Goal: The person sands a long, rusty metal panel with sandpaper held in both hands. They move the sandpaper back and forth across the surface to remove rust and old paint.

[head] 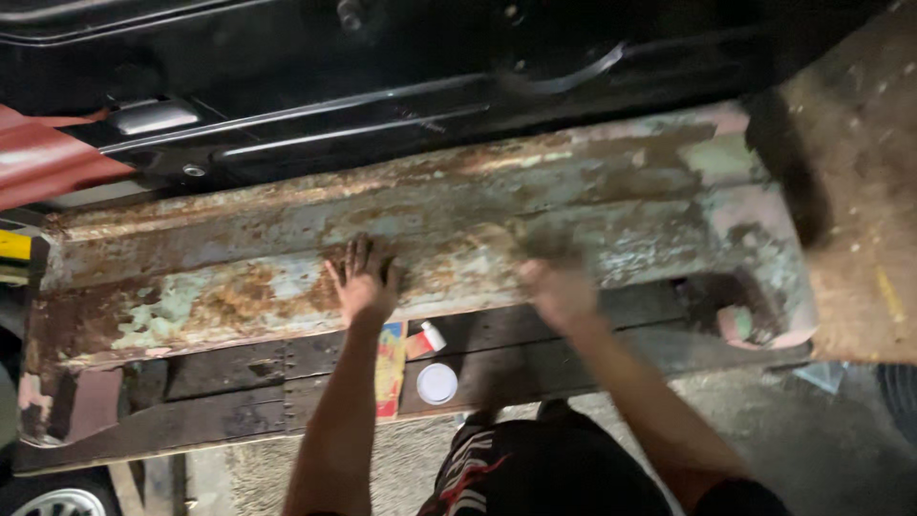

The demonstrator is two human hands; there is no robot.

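The left hand [363, 279] is lying flat on the rusty sill panel [420, 239], palm down and fingers spread, grasping nothing; the fingertips are pointing up the panel towards the dark body above it. The right hand [557, 287] is pressing on the same panel just to the right of the left one, but it is smeared by motion blur, so I cannot tell whether it is clenched, flat or gripping something against the metal. The panel itself is running long and level under both hands, reaching well out to the left of the left hand and well out to the right of the right one, its surface showing patches of orange rust and flaking pale green paint. Directly beyond the fingertips, the black vehicle body [401, 67] is sitting with its chrome-edged trim lines. Below the wrists, nearer the person, a dark lower rail [239, 382] is running along under the panel. Between the two forearms, a small white round lid [437, 383] is lying on that rail, with a small red and white tube [427, 339] just above it and a colourful flat packet [390, 368] beside it, close against the left forearm. Far off to the left of the left hand, a red sheet edge [43, 162] is poking in.
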